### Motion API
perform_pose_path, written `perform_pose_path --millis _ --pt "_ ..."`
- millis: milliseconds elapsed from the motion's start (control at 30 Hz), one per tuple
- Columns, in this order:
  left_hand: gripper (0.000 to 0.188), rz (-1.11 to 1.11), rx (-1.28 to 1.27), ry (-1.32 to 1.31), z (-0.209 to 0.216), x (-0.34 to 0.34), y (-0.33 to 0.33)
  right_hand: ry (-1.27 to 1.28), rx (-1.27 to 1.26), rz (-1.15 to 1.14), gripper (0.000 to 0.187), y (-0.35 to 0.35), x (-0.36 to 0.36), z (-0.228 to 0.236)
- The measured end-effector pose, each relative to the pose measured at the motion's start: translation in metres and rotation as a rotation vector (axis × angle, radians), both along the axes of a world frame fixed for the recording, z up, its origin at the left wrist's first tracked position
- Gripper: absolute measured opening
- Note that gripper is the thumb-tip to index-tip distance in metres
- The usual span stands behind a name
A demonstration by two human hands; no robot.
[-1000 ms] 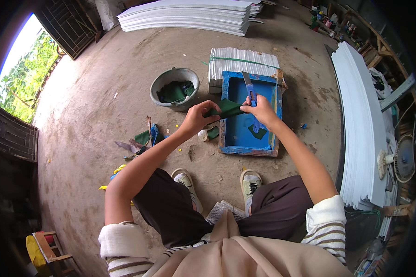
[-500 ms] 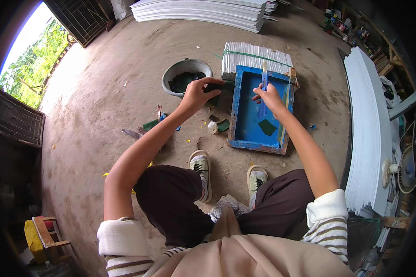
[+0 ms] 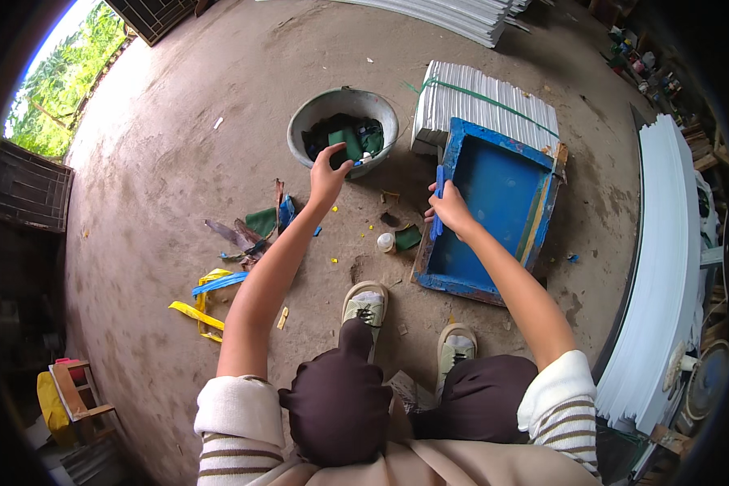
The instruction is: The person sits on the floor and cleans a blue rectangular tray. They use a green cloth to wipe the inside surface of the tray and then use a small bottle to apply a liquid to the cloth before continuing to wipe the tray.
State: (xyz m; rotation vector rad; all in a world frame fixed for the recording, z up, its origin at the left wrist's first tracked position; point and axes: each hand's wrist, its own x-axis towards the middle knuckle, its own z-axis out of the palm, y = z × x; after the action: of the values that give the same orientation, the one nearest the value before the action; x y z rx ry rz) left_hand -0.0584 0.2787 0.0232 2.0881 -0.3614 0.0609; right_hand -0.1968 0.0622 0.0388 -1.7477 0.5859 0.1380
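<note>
My left hand [image 3: 329, 180] is at the near rim of a grey basin [image 3: 301, 113], thumb and forefinger apart. Just beyond its fingertips a dark green piece [image 3: 344, 144] lies in the basin, among other dark green and black scraps. My right hand [image 3: 454, 209] is closed around a blue utility knife [image 3: 440, 190] at the left side of a blue-painted wooden frame [image 3: 419, 263]. Inside that frame stretches a blue sheet [image 3: 498, 190]. The frame's far end leans on a bundle of white boards [image 3: 482, 97] tied with green strapping.
A small white bottle [image 3: 386, 242] and a green scrap [image 3: 409, 236] lie left of the frame. Rags [image 3: 247, 235] and yellow strips [image 3: 194, 314] litter the floor on the left. White sheets [image 3: 664, 267] are stacked at the right, with a fan [image 3: 709, 379] beside them.
My left hand has moved from beside the frame to the basin and let go of the green piece. The green scrap is gone from the blue sheet. My right hand has drawn the knife left.
</note>
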Motion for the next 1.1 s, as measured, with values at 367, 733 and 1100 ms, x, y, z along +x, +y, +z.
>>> perform_pose_path --millis 367,733,1100 --pt "0.061 0.243 0.238 -0.372 -0.051 -0.064 0.003 0.022 -0.157 0.072 0.046 -0.022 -0.001 -0.065" --pt "0.043 -0.403 0.25 -0.093 -0.116 -0.111 0.001 0.013 -0.34 0.282 0.04 -0.009 -0.047 -0.086" --pt "0.043 -0.065 0.217 -0.036 -0.098 -0.113 0.086 0.041 -0.384 0.452 0.04 0.075 0.013 -0.157"
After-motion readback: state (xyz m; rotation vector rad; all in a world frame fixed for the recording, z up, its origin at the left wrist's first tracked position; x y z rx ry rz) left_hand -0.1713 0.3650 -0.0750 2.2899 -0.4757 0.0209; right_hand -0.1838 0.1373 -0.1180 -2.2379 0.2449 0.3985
